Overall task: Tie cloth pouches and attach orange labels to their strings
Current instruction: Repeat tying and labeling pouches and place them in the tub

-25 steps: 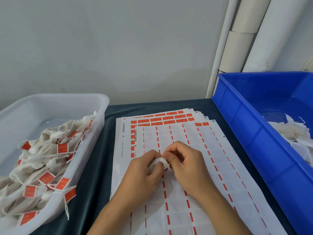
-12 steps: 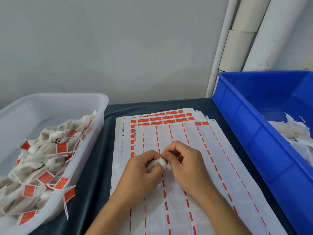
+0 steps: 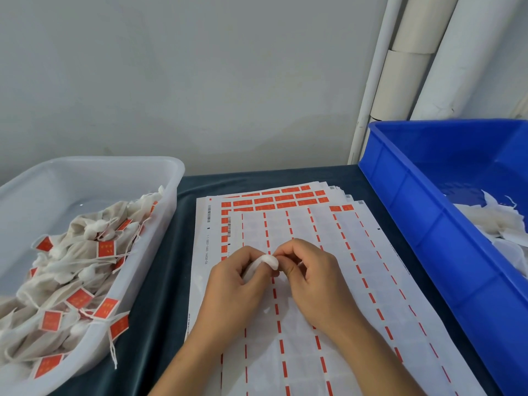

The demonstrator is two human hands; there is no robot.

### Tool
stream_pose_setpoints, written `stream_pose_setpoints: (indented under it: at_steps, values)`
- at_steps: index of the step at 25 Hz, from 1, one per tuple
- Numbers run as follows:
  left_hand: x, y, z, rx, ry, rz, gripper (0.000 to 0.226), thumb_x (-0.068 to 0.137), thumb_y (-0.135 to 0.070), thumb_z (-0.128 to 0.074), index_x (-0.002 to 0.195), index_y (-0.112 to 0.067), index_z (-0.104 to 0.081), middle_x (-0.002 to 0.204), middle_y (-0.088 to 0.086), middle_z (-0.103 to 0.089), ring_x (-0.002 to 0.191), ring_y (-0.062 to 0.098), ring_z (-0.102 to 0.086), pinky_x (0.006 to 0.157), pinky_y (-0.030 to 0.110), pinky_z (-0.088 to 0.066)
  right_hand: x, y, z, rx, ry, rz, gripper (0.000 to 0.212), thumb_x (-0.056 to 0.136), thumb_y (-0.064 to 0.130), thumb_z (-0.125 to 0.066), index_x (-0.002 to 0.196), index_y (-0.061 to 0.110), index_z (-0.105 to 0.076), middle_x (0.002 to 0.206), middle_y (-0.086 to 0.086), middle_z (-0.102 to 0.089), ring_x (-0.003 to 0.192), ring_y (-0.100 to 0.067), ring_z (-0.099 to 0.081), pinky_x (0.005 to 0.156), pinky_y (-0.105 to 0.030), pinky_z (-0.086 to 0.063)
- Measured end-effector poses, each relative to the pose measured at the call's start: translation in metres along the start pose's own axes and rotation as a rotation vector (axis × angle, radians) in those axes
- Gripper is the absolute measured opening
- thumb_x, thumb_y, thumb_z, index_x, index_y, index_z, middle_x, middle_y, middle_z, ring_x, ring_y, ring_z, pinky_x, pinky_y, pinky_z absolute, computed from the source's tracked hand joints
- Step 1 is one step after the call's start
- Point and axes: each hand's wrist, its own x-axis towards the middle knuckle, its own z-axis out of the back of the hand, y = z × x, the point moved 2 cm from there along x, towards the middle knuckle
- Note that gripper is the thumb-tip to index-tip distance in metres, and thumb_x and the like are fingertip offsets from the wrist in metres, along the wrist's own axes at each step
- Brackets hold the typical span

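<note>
A small white cloth pouch (image 3: 264,262) sits bunched between my two hands, above the label sheets (image 3: 323,304). My left hand (image 3: 235,284) grips the pouch with curled fingers, and most of the cloth is hidden inside the fist. My right hand (image 3: 310,277) pinches the pouch's top end with thumb and forefinger. The string is not clearly visible. The top label sheet shows mostly bare backing with thin orange strips; a few whole orange labels (image 3: 341,208) remain at its far edge.
A clear plastic tub (image 3: 171,178) on the left holds several tied pouches with orange labels (image 3: 106,248). A blue crate (image 3: 428,232) on the right holds loose white pouches (image 3: 494,221). Dark cloth (image 3: 171,252) covers the table. White pipes (image 3: 405,67) stand behind the crate.
Both hands stay over the sheets and hold the same pouch. The fingers have shifted slightly, with more of the pouch's rounded white end showing between them.
</note>
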Motion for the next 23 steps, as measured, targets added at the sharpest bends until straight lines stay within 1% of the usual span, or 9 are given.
stream_pose_setpoints:
  at_steps: [4,7,10,12,13,15,17,20,23]
  values:
    - [0.002,0.000,0.002,-0.070,-0.057,0.038,0.011,0.099,-0.039,-0.067,0.092,-0.035,-0.074,0.088,-0.020,-0.076,0.090,0.002,-0.070,0.069,0.007,-0.052,0.000,0.001,-0.002,-0.052,0.008,0.048,0.005,0.100,0.031,-0.063,0.098,0.035,-0.065,0.095,0.022,-0.067,0.095,0.002,-0.063,0.080,-0.009,-0.052]
    - [0.003,0.000,0.003,-0.115,-0.056,0.066,0.013,0.099,-0.037,-0.068,0.090,-0.032,-0.075,0.087,-0.018,-0.076,0.088,0.003,-0.071,0.067,0.009,-0.053,-0.001,-0.001,-0.005,-0.108,0.024,0.081,0.004,0.101,0.029,-0.063,0.100,0.032,-0.066,0.096,0.021,-0.067,0.094,0.001,-0.062,0.080,-0.008,-0.052]
    - [0.003,0.000,0.002,-0.095,-0.046,0.088,0.015,0.100,-0.037,-0.067,0.089,-0.031,-0.075,0.086,-0.018,-0.075,0.086,0.002,-0.071,0.064,0.012,-0.054,-0.001,-0.002,-0.005,-0.130,0.024,0.081,0.004,0.100,0.030,-0.064,0.100,0.033,-0.066,0.093,0.025,-0.062,0.095,0.004,-0.060,0.077,-0.005,-0.049]
    - [0.002,0.000,0.002,-0.073,-0.050,0.090,0.016,0.100,-0.037,-0.066,0.088,-0.031,-0.074,0.085,-0.019,-0.074,0.085,0.001,-0.070,0.062,0.011,-0.052,-0.001,-0.001,-0.004,-0.126,0.006,0.070,0.004,0.100,0.033,-0.064,0.102,0.035,-0.066,0.096,0.027,-0.061,0.095,0.003,-0.060,0.076,-0.007,-0.050]
    - [0.003,0.000,0.003,-0.070,-0.052,0.086,0.016,0.100,-0.036,-0.066,0.087,-0.030,-0.073,0.084,-0.019,-0.074,0.084,0.002,-0.069,0.062,0.010,-0.052,-0.002,0.000,-0.003,-0.100,-0.008,0.071,0.007,0.099,0.035,-0.064,0.105,0.037,-0.066,0.100,0.027,-0.062,0.097,0.002,-0.060,0.078,-0.008,-0.051]
    - [0.003,0.001,0.003,-0.073,-0.043,0.075,0.016,0.100,-0.032,-0.066,0.086,-0.030,-0.073,0.082,-0.016,-0.074,0.081,0.004,-0.070,0.062,0.009,-0.051,-0.002,0.004,-0.001,-0.012,-0.021,0.076,0.020,0.097,0.045,-0.063,0.116,0.041,-0.064,0.110,0.027,-0.062,0.106,-0.001,-0.060,0.083,-0.011,-0.053]
    - [0.002,0.001,0.002,-0.071,-0.012,0.063,0.016,0.100,-0.031,-0.067,0.086,-0.031,-0.074,0.081,-0.015,-0.075,0.081,0.004,-0.071,0.064,0.009,-0.051,-0.002,0.008,0.001,0.033,-0.028,0.087,0.025,0.095,0.049,-0.063,0.119,0.040,-0.065,0.112,0.027,-0.063,0.109,-0.003,-0.060,0.085,-0.012,-0.053]
    - [0.003,0.000,0.002,-0.063,0.039,0.052,0.020,0.100,-0.034,-0.066,0.082,-0.031,-0.075,0.082,-0.014,-0.075,0.083,0.006,-0.071,0.066,0.008,-0.051,-0.002,0.007,0.003,0.015,-0.062,0.079,0.014,0.095,0.038,-0.068,0.108,0.034,-0.072,0.106,0.022,-0.067,0.101,-0.004,-0.063,0.082,-0.015,-0.055]
    - [0.004,-0.001,0.004,-0.130,0.080,0.062,0.023,0.100,-0.032,-0.067,0.079,-0.033,-0.077,0.081,-0.009,-0.076,0.081,0.009,-0.072,0.068,0.009,-0.052,-0.001,0.007,0.005,0.049,-0.086,0.067,0.006,0.095,0.029,-0.070,0.101,0.030,-0.073,0.100,0.019,-0.068,0.097,-0.006,-0.064,0.079,-0.016,-0.055]
